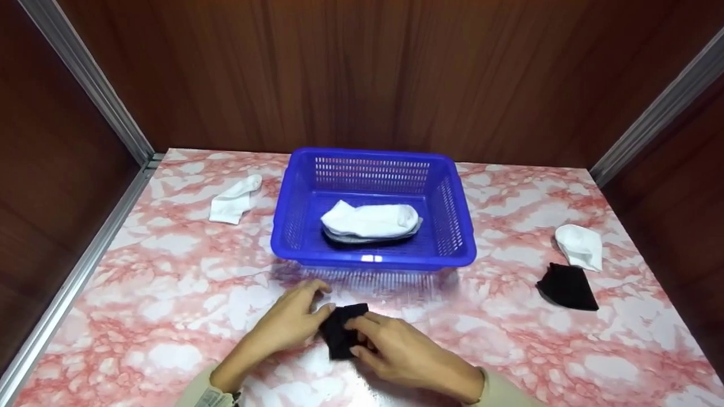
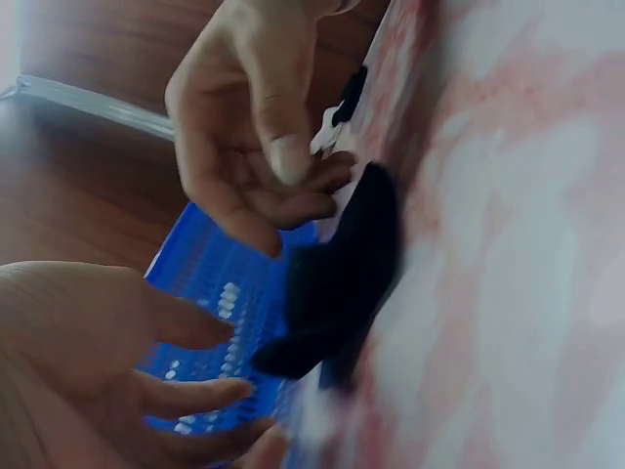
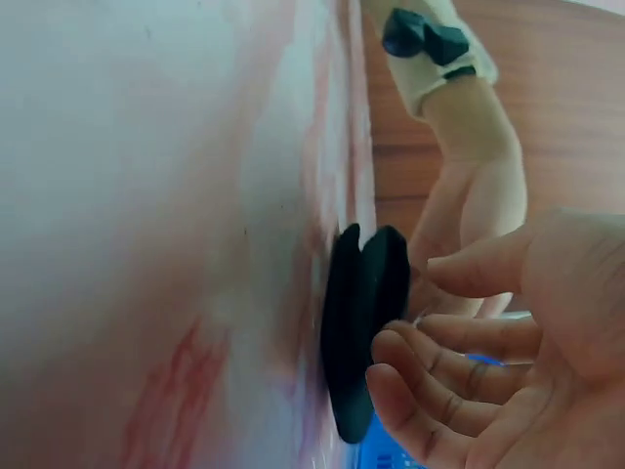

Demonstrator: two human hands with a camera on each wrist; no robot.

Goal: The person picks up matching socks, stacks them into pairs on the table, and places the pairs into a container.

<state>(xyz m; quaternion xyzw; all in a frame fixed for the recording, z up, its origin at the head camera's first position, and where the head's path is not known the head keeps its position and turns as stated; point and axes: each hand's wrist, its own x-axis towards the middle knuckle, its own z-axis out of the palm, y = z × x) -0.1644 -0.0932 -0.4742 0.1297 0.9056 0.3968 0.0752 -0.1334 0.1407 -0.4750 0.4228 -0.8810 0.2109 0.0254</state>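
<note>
A folded black sock (image 1: pixel 339 342) lies on the marbled tabletop in front of the basket, between my two hands. My left hand (image 1: pixel 294 316) is at its left side, thumb tip by the cloth and fingers loosely bent. From the right, my right hand (image 1: pixel 404 350) reaches over the sock, fingertips at its right part. In the left wrist view the right hand's thumb and fingers are loosely curved beside the black sock (image 2: pixel 342 274), with no cloth pinched. The right wrist view has the sock (image 3: pixel 356 332) as two layers, the right fingers (image 3: pixel 405 391) close beside it.
A blue plastic basket (image 1: pixel 373 260) stands behind the hands, holding a white sock (image 1: pixel 370 220) on top of grey and dark ones. At left lies a white sock (image 1: pixel 233 200). On the right are another white sock (image 1: pixel 582 247) and a black sock (image 1: pixel 568 287). Wooden panels enclose the table.
</note>
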